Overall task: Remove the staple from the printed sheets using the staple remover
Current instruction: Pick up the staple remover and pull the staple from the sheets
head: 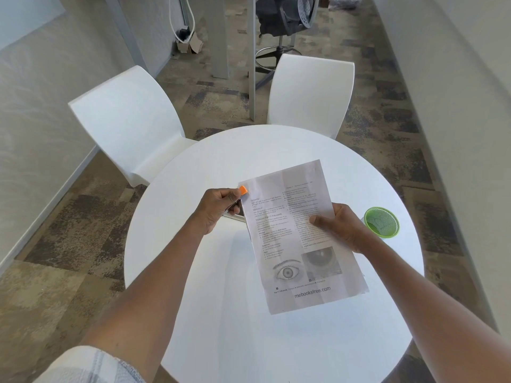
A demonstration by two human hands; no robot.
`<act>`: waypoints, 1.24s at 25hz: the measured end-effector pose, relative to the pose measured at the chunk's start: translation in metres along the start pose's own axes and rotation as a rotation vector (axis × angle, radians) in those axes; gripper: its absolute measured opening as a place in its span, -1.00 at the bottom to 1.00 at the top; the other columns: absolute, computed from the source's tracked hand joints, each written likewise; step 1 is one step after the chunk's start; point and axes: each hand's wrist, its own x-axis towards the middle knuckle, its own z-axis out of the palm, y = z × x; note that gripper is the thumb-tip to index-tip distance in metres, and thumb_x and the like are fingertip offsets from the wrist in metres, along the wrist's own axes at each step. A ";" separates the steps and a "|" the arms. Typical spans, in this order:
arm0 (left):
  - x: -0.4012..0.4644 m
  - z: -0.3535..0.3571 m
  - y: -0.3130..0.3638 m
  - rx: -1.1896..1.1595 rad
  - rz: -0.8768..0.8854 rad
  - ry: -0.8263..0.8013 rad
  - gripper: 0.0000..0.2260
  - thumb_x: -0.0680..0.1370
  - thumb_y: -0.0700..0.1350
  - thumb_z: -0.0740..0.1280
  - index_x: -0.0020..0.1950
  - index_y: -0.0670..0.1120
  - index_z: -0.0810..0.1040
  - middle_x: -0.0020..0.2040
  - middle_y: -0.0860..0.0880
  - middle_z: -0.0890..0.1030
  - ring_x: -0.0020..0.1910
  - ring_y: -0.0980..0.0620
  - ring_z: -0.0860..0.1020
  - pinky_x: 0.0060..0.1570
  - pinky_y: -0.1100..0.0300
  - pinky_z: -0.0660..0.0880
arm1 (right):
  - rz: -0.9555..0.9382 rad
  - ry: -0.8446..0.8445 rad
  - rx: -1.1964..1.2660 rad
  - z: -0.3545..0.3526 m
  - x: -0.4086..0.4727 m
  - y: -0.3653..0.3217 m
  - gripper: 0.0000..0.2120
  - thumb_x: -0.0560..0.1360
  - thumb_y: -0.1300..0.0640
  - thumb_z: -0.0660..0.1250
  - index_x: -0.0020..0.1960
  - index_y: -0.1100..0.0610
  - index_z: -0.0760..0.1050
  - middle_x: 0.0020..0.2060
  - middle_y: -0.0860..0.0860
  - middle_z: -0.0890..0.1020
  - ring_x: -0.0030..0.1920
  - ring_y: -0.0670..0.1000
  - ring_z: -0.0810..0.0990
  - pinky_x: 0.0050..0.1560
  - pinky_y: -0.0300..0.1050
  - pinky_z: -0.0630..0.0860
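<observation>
The printed sheets [293,239], with text and eye pictures, are held above the round white table [210,299]. My right hand [341,226] grips their right edge, thumb on top. My left hand [218,207] is closed around the staple remover [242,190]; only its orange tip shows, right at the sheets' top left corner. The staple itself is too small to make out.
A green mesh cup [381,222] stands on the table at the right, close to my right hand. Two white chairs [130,125] [309,95] stand behind the table. Walls run along both sides, and an office chair [284,20] sits further back.
</observation>
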 end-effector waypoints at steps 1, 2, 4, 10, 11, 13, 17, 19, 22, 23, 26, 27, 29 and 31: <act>-0.001 0.001 0.000 -0.002 0.003 0.000 -0.80 0.57 -0.09 0.41 -0.16 -0.19 0.68 -0.42 -0.03 0.53 -0.42 0.04 0.46 -0.37 0.24 0.41 | -0.002 -0.001 0.000 0.000 -0.001 0.000 -0.80 0.48 0.26 0.46 0.10 0.24 0.63 -0.05 0.13 0.75 -0.11 0.08 0.73 -0.06 -0.01 0.66; -0.001 0.001 -0.001 -0.001 0.004 0.003 -0.81 0.57 -0.09 0.41 -0.15 -0.19 0.68 -0.43 -0.02 0.53 -0.43 0.05 0.45 -0.37 0.24 0.41 | -0.004 -0.002 0.001 0.000 -0.002 0.000 -0.78 0.46 0.24 0.49 0.10 0.24 0.63 -0.05 0.13 0.75 -0.10 0.09 0.73 -0.05 -0.01 0.66; -0.002 0.003 -0.001 0.000 0.005 0.010 -0.81 0.54 -0.07 0.43 -0.13 -0.19 0.69 -0.44 0.00 0.53 -0.44 0.06 0.45 -0.36 0.23 0.41 | -0.004 -0.004 0.000 0.001 -0.003 0.000 -0.77 0.44 0.22 0.50 0.08 0.22 0.64 -0.07 0.11 0.75 -0.11 0.08 0.73 -0.08 -0.03 0.67; -0.007 0.000 0.004 -0.076 -0.015 -0.091 -0.75 0.42 0.11 0.45 -0.21 -0.08 0.72 -0.36 -0.06 0.52 -0.38 0.02 0.48 -0.30 0.19 0.42 | -0.017 0.011 0.006 0.001 -0.007 -0.003 -0.89 0.50 0.30 0.43 0.01 0.17 0.64 -0.16 0.03 0.76 -0.18 0.01 0.73 -0.19 -0.15 0.64; -0.008 -0.001 0.004 -0.085 -0.022 -0.118 -0.70 0.39 0.16 0.47 -0.19 -0.08 0.72 -0.35 -0.06 0.53 -0.37 0.02 0.49 -0.29 0.20 0.43 | -0.019 0.010 0.009 0.000 -0.008 -0.003 -0.89 0.50 0.30 0.43 0.01 0.17 0.64 -0.16 0.03 0.76 -0.18 0.01 0.73 -0.19 -0.15 0.64; -0.008 -0.003 0.002 -0.097 -0.036 -0.146 -0.53 0.30 0.27 0.52 -0.12 -0.13 0.71 -0.32 -0.06 0.56 -0.35 0.02 0.51 -0.29 0.23 0.45 | -0.016 0.006 0.011 0.001 -0.008 -0.003 -0.89 0.50 0.30 0.42 0.01 0.17 0.64 -0.16 0.03 0.75 -0.19 0.01 0.72 -0.20 -0.15 0.64; -0.007 -0.004 0.000 -0.113 -0.075 -0.137 -0.27 0.16 0.40 0.55 -0.05 -0.21 0.62 -0.33 -0.06 0.60 -0.36 0.04 0.55 -0.28 0.23 0.47 | -0.012 0.011 0.022 0.000 -0.007 -0.001 -0.88 0.50 0.29 0.44 0.03 0.21 0.63 -0.13 0.06 0.75 -0.16 0.04 0.72 -0.18 -0.13 0.64; -0.008 -0.004 0.001 -0.140 -0.083 -0.138 -0.26 0.13 0.41 0.54 -0.06 -0.20 0.62 -0.32 -0.04 0.62 -0.36 0.05 0.56 -0.30 0.24 0.47 | -0.014 0.008 0.042 -0.002 -0.007 0.001 -0.77 0.46 0.24 0.49 0.10 0.26 0.62 -0.06 0.13 0.74 -0.10 0.09 0.72 -0.11 -0.07 0.66; -0.009 -0.003 0.003 -0.164 -0.090 -0.143 -0.30 0.15 0.41 0.53 -0.06 -0.16 0.65 -0.28 -0.01 0.63 -0.35 0.05 0.56 -0.31 0.25 0.47 | -0.003 -0.002 0.071 -0.004 -0.006 0.004 -0.63 0.41 0.18 0.50 0.17 0.29 0.60 0.03 0.18 0.72 -0.02 0.14 0.71 0.01 0.03 0.66; -0.009 -0.003 0.003 -0.170 -0.091 -0.144 -0.32 0.16 0.41 0.53 -0.06 -0.15 0.66 -0.28 -0.01 0.63 -0.34 0.05 0.55 -0.31 0.25 0.47 | -0.004 -0.001 0.076 -0.005 -0.005 0.005 -0.65 0.43 0.21 0.50 0.18 0.29 0.60 0.04 0.20 0.72 -0.01 0.15 0.71 0.03 0.04 0.66; -0.008 -0.003 0.002 -0.171 -0.110 -0.141 -0.34 0.18 0.40 0.52 -0.06 -0.14 0.67 -0.26 -0.01 0.64 -0.34 0.05 0.55 -0.31 0.25 0.47 | -0.001 0.007 0.079 -0.006 -0.004 0.007 -0.71 0.49 0.27 0.44 0.19 0.30 0.60 0.05 0.21 0.71 0.01 0.17 0.70 0.04 0.05 0.65; -0.007 -0.003 0.001 -0.169 -0.112 -0.138 -0.33 0.18 0.40 0.52 -0.04 -0.15 0.66 -0.25 -0.01 0.64 -0.33 0.05 0.56 -0.30 0.25 0.47 | -0.003 0.007 0.078 -0.007 -0.004 0.007 -0.72 0.49 0.28 0.44 0.19 0.30 0.60 0.05 0.21 0.71 0.01 0.17 0.70 0.04 0.05 0.65; -0.006 -0.002 -0.001 -0.171 -0.117 -0.135 -0.35 0.21 0.37 0.52 -0.03 -0.17 0.66 -0.22 -0.02 0.66 -0.33 0.04 0.56 -0.30 0.24 0.48 | 0.003 0.012 0.074 -0.008 -0.004 0.006 -0.73 0.49 0.28 0.43 0.19 0.30 0.60 0.04 0.20 0.72 -0.02 0.15 0.71 0.02 0.03 0.66; -0.007 0.001 -0.001 -0.189 -0.128 -0.118 -0.48 0.28 0.29 0.49 -0.07 -0.14 0.69 -0.19 -0.03 0.68 -0.34 0.04 0.55 -0.29 0.22 0.47 | 0.009 0.024 0.079 -0.009 -0.005 0.005 -0.74 0.50 0.29 0.43 0.17 0.30 0.60 0.01 0.18 0.73 -0.07 0.11 0.72 -0.05 -0.04 0.67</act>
